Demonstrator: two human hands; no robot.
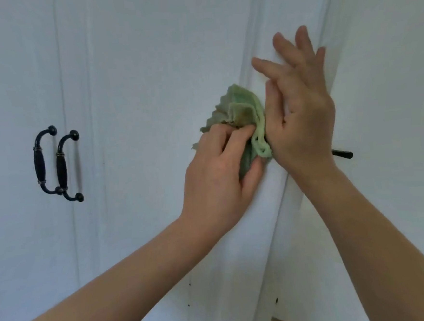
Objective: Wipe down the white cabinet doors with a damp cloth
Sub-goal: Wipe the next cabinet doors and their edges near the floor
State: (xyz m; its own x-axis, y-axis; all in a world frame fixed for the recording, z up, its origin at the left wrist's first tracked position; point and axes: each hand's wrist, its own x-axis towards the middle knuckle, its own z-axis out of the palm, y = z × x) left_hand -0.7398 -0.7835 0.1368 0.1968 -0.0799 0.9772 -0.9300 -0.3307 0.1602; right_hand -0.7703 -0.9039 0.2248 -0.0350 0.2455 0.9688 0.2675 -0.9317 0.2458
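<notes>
Left hand (221,169) gripping green cloth (243,118), right hand (301,119) beside

The broad white door panel (138,90) between the paired black handles (57,164) and the green cloth (240,113) lies bare, open to a sweeping hand. Those handles jut out at the far left. On the right, a door edge (277,180) stands ajar, another dark handle (343,154) apparently poking out behind it.

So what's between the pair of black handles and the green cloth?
Head view: only bare white door panel lies between black handles and green cloth.
</notes>
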